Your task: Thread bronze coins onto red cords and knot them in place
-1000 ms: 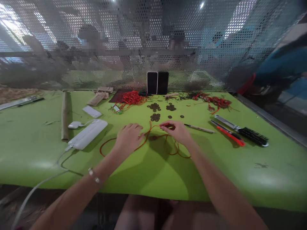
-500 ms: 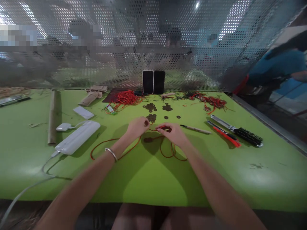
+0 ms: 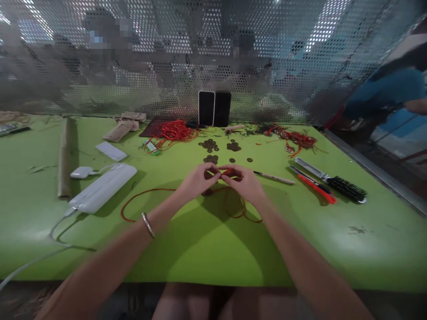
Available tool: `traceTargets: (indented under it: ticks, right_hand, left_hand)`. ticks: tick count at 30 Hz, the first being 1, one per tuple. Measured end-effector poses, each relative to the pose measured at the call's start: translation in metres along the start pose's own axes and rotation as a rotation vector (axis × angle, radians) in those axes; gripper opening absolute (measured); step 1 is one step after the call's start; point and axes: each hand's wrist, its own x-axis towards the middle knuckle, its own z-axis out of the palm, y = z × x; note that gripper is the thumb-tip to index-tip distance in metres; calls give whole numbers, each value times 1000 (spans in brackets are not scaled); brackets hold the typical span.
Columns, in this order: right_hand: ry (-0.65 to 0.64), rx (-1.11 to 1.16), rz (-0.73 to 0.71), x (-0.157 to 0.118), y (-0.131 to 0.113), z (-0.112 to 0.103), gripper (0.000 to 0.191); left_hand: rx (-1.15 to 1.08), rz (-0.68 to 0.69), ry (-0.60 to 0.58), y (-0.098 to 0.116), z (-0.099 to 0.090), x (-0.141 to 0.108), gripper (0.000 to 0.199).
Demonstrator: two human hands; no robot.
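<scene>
My left hand (image 3: pixel 202 178) and my right hand (image 3: pixel 240 181) meet fingertip to fingertip over the middle of the green table. Each is closed in a pinch on a thin red cord (image 3: pixel 147 190). The cord trails in a wide curve to the left and in loops to the right below my hands. Under my fingers lies a dark round piece (image 3: pixel 207 192), partly hidden, in line with the cord. Just beyond my hands are small piles of dark coins with holes, one pile (image 3: pixel 211 158) nearest my left fingers. A slim pen (image 3: pixel 274 178) lies right of my right hand.
Left stand a white power strip (image 3: pixel 103 189) with a plug and a cardboard tube (image 3: pixel 65 158). A red cord bundle (image 3: pixel 176 131) and two upright phones (image 3: pixel 207 109) are at the back. Right lie knotted cords (image 3: pixel 300 139), a red-handled tool (image 3: pixel 315 187) and a black brush (image 3: pixel 347 188).
My left hand has moved right, so its fingertips now touch those of my right hand at the cord. The coin between its fingers earlier is no longer visible. The view has shifted slightly.
</scene>
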Motion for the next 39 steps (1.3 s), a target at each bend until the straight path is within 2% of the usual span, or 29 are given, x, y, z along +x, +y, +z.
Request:
traceTargets:
  ticks: [7, 12, 16, 23, 28, 32, 39]
  right_hand:
    - [37, 77, 43, 0, -1, -1, 27]
    - [67, 155, 44, 1, 3, 0, 28]
    - [67, 182, 63, 1, 4, 0, 31]
    - [91, 273, 111, 0, -2, 0, 23]
    - [134, 376, 147, 4, 0, -1, 21]
    - [210, 434, 156, 8, 4, -17, 24]
    - [540, 492, 190, 6, 10, -84, 26]
  left_hand:
    - [-14, 0, 6, 4, 1, -2, 25]
    - [55, -10, 102, 9, 3, -4, 26]
    - [65, 18, 159, 10, 4, -4, 28]
    - [95, 82, 188, 9, 5, -4, 25]
    - [232, 164, 173, 9, 3, -3, 20]
    - [397, 207, 56, 10, -8, -2, 23]
    - [645, 152, -69, 0, -49, -3, 31]
